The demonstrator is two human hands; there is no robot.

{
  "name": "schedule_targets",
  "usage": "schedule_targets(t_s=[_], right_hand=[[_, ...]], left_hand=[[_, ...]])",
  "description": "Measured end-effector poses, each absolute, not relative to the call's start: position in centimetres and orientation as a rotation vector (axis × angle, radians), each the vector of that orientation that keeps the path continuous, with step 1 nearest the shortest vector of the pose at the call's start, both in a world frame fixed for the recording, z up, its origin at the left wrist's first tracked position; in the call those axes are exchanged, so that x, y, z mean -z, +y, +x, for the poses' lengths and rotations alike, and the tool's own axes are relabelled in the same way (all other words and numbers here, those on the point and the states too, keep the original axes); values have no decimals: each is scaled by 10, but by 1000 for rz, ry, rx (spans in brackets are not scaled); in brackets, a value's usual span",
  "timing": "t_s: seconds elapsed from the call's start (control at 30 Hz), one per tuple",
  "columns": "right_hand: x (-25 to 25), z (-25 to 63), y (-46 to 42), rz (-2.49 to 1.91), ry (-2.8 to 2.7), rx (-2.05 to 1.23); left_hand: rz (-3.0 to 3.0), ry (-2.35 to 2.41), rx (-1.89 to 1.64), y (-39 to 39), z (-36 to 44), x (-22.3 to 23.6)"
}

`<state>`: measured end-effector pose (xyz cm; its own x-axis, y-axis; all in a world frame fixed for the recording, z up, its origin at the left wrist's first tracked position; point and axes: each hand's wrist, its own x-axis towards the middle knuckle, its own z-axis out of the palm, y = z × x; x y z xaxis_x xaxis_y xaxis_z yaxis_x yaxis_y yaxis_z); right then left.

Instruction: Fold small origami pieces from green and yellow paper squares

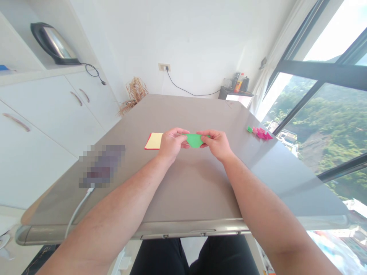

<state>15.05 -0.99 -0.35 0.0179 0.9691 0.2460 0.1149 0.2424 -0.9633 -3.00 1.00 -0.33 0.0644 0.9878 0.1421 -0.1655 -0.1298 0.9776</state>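
Note:
Between both hands, above the table, is a folded piece of green paper [194, 140], wide at the top and narrower below. My left hand [173, 143] pinches its left end between thumb and fingers. On the right end, my right hand [215, 143] has a like pinch, thumb on the near side. Partly covered by my left hand lies a stack of pale yellow paper [154, 141] with a red edge. Over on the right of the table sit several small folded paper pieces [260, 133], pink ones and a green one.
A blurred-out device [101, 167] with a white cable [78, 211] lies on the left of the grey table [183, 114]. Dried stalks [135, 91] stand behind its far left corner. A small cabinet [235, 97] bearing bottles stands at the back; windows line the right side.

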Motion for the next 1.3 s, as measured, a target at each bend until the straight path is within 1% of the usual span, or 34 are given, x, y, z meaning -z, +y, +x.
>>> schedule_targets(t_s=[0.27, 0.4, 0.6, 0.73, 1.03, 1.3], right_hand=[[-4, 148, -15, -1180, -1376, -992], [-3, 148, -14, -1194, -1389, -946], [-1, 148, -14, -1182, -1393, -970], [-1, 148, -14, -1142, -1319, -1010], [-2, 157, -13, -991, -1214, -1240], [1, 159, -10, -915, -1211, -1272]], left_hand=[[1275, 993, -1386, 11, -28, 8], [1357, 990, -1316, 10, -30, 7], [1466, 1028, -1280, 9, -32, 6], [1391, 958, -1280, 11, -31, 6], [1246, 876, -1236, 10, -34, 0], [1100, 835, -1171, 12, -37, -2]])
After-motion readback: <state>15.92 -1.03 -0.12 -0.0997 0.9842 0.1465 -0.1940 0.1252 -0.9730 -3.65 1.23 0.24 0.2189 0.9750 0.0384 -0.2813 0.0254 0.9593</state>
